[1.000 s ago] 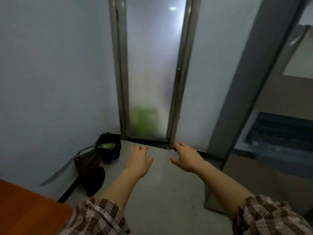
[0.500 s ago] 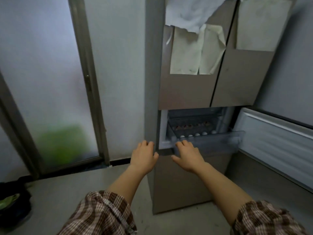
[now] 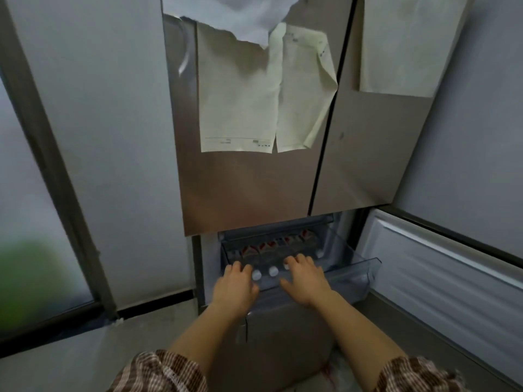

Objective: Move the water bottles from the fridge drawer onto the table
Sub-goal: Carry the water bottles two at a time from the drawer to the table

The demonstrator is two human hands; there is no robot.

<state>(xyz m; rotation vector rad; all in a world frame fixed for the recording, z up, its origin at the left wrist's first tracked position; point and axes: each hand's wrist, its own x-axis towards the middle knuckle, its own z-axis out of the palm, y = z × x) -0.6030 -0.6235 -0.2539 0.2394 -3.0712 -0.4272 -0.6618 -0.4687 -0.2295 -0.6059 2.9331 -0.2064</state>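
Bottles (image 3: 273,271): caps point at me, lying lengthwise just under my fingers (image 3: 300,261).
Left hand (image 3: 235,288): loose, gripping nothing.
Right hand (image 3: 307,281): likewise, equally near.

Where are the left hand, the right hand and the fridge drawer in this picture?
left hand (image 3: 235,288): head view, back of the hand.
right hand (image 3: 307,281): head view, back of the hand.
fridge drawer (image 3: 357,274): head view, clear front wall, right end.

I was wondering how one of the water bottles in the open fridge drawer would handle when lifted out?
The water bottles are capped, so if full, probably heavy for their size and fairly stiff. Stored in the fridge drawer, their plastic may be cold and slightly slippery. They seem to lie on their sides, so a loosened one could roll.
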